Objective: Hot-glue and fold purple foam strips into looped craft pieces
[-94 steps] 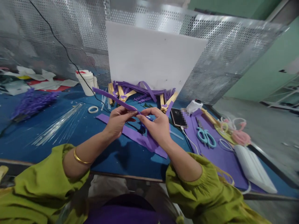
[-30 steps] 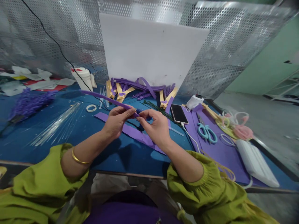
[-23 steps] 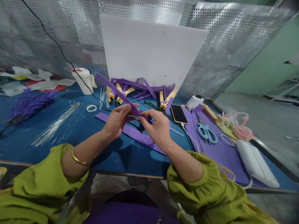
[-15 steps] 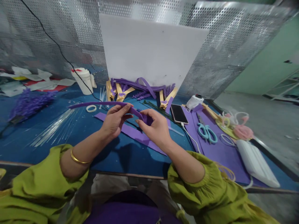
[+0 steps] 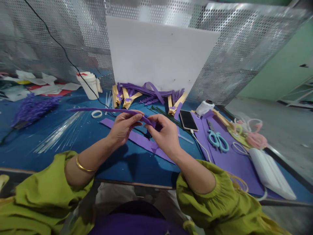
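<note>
Right at the middle of the blue worktop (image 5: 73,143), both hands meet over a long, narrow purple foam strip (image 5: 102,110). The left hand (image 5: 122,129) has its thumb and fingers closed on the strip, which runs out from that grip to the left, nearly level above the worktop, with its far end free in the air. The right hand (image 5: 164,133) pinches the strip's near end, fingertips pressed together on it just beside the left hand's fingers, so the two hands almost touch. A gold bangle (image 5: 81,165) sits on the left wrist, and green sleeves cover both forearms.

Beneath the hands lies a flat purple foam band (image 5: 141,141), slanting across the worktop. Behind them a heap of purple and tan foam strips (image 5: 146,94) rests against the foot of a white upright board (image 5: 158,55), with perforated metal screening around it. To the left stand a white lidded cup (image 5: 88,85), a small white tape ring (image 5: 97,114), a fan of clear thin rods (image 5: 61,130) and a bundle of purple flower sprigs (image 5: 34,107). To the right a dark smartphone (image 5: 187,120) lies beside a purple foam sheet (image 5: 230,160) carrying teal-handled scissors (image 5: 218,141); further right are pink and white loops (image 5: 254,138) and a white flat packet (image 5: 270,178).
</note>
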The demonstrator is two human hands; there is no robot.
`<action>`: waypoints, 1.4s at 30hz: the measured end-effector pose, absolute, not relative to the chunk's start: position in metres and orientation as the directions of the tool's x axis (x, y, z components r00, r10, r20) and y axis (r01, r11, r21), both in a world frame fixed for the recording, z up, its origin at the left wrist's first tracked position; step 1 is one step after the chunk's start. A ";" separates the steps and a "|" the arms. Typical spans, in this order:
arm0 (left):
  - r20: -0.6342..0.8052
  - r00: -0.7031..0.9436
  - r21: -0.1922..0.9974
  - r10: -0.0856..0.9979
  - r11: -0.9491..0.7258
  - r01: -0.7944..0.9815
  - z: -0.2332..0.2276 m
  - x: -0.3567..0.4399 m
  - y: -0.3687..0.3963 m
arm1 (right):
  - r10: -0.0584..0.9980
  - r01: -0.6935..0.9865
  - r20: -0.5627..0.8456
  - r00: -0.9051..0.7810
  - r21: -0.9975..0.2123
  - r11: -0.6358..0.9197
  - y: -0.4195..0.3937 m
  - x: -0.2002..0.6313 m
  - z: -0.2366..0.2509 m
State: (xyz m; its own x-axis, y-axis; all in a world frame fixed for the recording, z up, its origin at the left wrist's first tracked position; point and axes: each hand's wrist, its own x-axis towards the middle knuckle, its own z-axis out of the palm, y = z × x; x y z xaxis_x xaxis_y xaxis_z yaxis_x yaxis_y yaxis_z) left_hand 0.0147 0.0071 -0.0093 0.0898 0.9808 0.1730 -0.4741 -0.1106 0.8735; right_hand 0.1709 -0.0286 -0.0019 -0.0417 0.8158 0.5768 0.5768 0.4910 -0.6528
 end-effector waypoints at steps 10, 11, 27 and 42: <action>0.125 -0.115 0.803 0.985 -0.169 -0.571 -0.004 0.009 0.018 | 0.797 0.598 0.601 -0.066 -0.615 0.513 -0.026 0.184 0.005; 0.117 -0.134 0.799 0.984 -0.173 -0.576 -0.002 0.007 0.020 | 0.791 0.599 0.608 -0.063 -0.611 0.518 -0.025 0.187 0.007; 0.901 -0.345 0.425 0.262 -0.690 0.587 0.011 -0.031 0.022 | 0.579 0.747 0.814 -0.047 -0.356 0.562 -0.020 0.230 0.032; 0.722 0.277 0.525 0.634 -0.762 0.379 -0.001 -0.003 0.010 | 0.591 0.808 0.762 -0.263 -0.160 0.566 -0.025 0.207 0.014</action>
